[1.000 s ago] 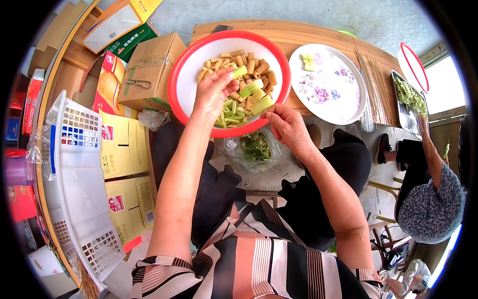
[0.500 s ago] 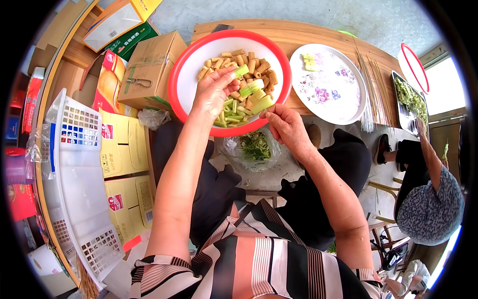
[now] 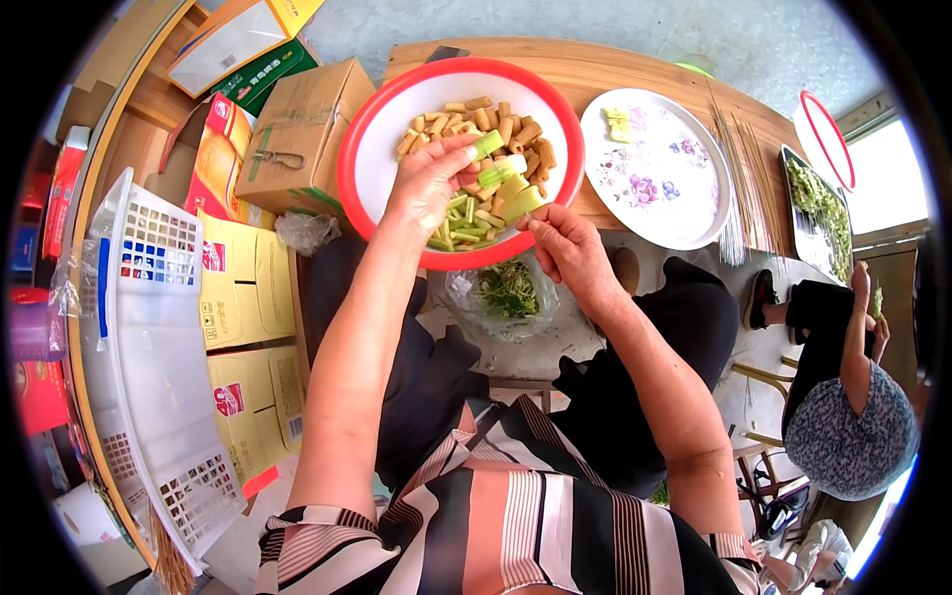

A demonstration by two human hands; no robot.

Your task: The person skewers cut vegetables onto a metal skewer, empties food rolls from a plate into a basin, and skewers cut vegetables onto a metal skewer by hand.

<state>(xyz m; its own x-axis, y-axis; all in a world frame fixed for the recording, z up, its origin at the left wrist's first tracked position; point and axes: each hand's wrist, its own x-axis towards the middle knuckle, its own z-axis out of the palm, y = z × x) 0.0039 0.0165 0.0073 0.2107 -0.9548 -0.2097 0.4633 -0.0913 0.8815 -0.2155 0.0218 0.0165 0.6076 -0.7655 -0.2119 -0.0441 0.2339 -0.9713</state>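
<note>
My left hand [image 3: 428, 183] is over the basin, its thumb and fingers closed on a short green celery piece [image 3: 487, 145]. My right hand [image 3: 570, 248] is at the basin's near right rim, fingers pinched on the end of a thin skewer, mostly hidden by the green celery pieces [image 3: 520, 204] lined up on it. The white basin with a red rim [image 3: 349, 164] holds brown tube-shaped pieces [image 3: 531, 132] in its far half and cut green stalks [image 3: 461, 226] in its near half.
Right of the basin, a flowered white tray [image 3: 654, 223] bears a few finished green skewers [image 3: 619, 125]. Loose skewers [image 3: 759, 188] lie beyond it. A co-worker [image 3: 853, 426] sits at right by a tray of greens [image 3: 818, 203]. Cartons [image 3: 302, 129] and a white crate [image 3: 159, 367] stand left.
Both my hands stay nearly in place, pinching the celery piece and the skewer. At right, the co-worker's hand has drawn back from the tray of greens toward their other hand.
</note>
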